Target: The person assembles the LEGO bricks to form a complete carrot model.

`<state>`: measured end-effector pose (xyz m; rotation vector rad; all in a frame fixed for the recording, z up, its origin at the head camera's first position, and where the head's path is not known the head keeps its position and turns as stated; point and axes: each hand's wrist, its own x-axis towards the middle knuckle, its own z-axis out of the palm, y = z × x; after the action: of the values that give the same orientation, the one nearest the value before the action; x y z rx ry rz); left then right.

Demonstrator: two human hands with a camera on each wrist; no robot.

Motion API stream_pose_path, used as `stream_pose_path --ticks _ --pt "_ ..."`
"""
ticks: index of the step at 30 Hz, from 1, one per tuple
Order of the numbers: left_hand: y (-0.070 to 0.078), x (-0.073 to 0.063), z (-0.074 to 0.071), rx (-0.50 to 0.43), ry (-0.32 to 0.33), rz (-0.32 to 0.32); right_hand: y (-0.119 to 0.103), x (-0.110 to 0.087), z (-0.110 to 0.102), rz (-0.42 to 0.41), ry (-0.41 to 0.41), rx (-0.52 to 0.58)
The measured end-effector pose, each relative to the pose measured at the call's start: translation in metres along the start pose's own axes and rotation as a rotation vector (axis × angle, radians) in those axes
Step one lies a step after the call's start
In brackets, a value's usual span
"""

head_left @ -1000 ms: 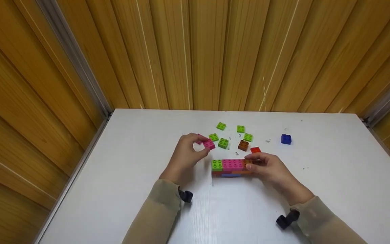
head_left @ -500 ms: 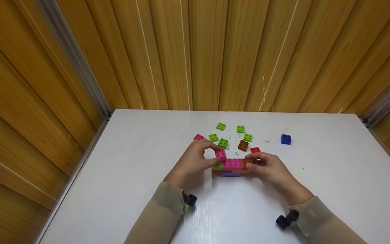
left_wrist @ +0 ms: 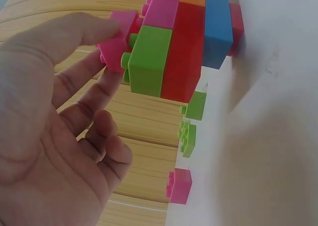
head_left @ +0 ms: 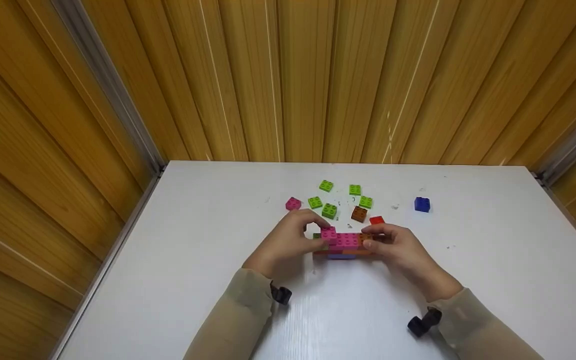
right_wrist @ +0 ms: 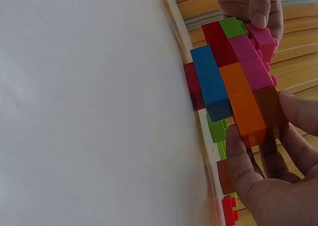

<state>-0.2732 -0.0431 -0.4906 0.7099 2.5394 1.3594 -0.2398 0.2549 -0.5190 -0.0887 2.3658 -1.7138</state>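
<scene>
Currently, I have the left hand's fingers (left_wrist: 94, 97) pinching a pink brick (head_left: 328, 234) at the green-and-pink top of the brick stack (head_left: 347, 241) on the surface (head_left: 198, 235), while the right hand (head_left: 403, 250) grips the stack's brown end.

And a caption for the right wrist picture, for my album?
Right hand grips a brick stack; left hand pinches a pink brick at its far end.

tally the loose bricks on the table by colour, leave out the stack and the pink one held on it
Green bricks: 5
Pink brick: 1
Brown brick: 1
Red brick: 1
Blue brick: 1
Total: 9
</scene>
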Motion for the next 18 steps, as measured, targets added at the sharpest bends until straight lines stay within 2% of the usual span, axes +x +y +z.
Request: stream_pose_path --ticks 8,13,18 --pt "0.0032 -0.0020 0.0053 -0.004 0.012 -0.058 0.0003 -0.0007 -0.0019 0.007 -0.004 -0.018" --pt "0.0039 -0.0042 0.0068 -0.062 0.004 -0.132 0.0002 -0.0005 -0.0014 0.017 -0.006 -0.006" --pt "0.0023 -0.0045 0.0079 -0.110 -0.007 -0.165 0.0001 -0.0008 0.0000 0.014 -0.009 0.023"
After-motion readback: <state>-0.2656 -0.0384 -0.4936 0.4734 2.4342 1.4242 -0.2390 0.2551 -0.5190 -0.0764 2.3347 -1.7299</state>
